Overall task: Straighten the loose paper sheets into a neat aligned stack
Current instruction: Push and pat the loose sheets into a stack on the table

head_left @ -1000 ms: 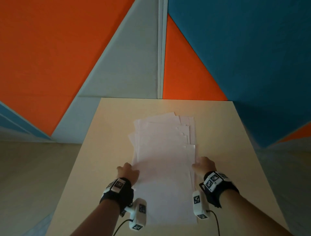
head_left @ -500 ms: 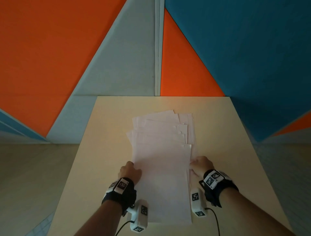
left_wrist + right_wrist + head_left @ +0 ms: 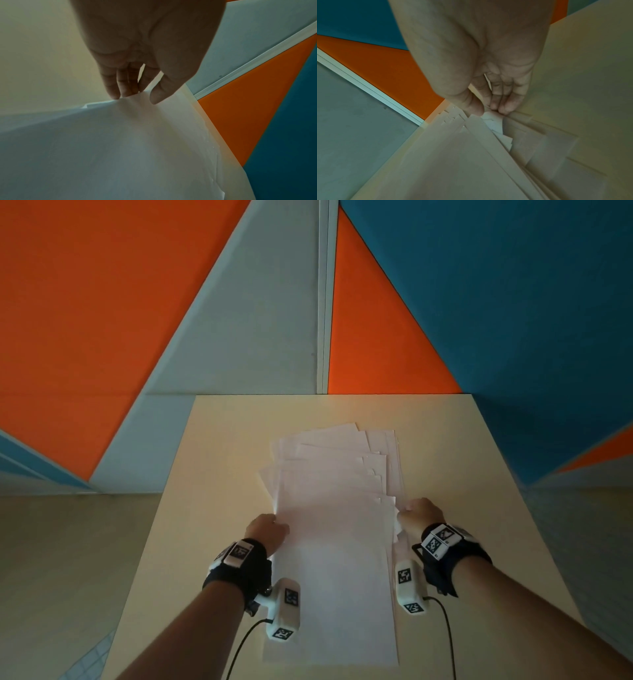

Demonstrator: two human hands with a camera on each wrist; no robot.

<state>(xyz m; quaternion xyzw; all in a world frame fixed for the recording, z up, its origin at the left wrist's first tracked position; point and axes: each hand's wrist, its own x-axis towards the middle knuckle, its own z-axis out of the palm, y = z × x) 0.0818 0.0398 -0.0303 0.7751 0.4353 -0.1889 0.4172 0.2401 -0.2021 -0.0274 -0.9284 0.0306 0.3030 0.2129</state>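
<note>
My bare forearms end in black fabric wrist straps (image 3: 239, 571) topped with white tag blocks (image 3: 438, 541). White box-shaped wrist cameras (image 3: 285, 613) bearing black square markers trail thin black cables (image 3: 447, 635).

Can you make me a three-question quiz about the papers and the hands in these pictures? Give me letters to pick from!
1. Where are the paper sheets?
A. on the floor
B. on the beige table
C. stuck on the wall

2. What colour are the sheets?
A. white
B. green
C. black

3. What is the left hand doing?
A. waving in the air
B. holding a pencil
C. gripping the left edge of the sheets

Answers:
1 B, the sheets lie along the middle of the table in the head view.
2 A, every sheet looks plain white.
3 C, the left wrist view shows its fingers under the edge and the thumb on top; the right hand pinches the right edge the same way.
</note>
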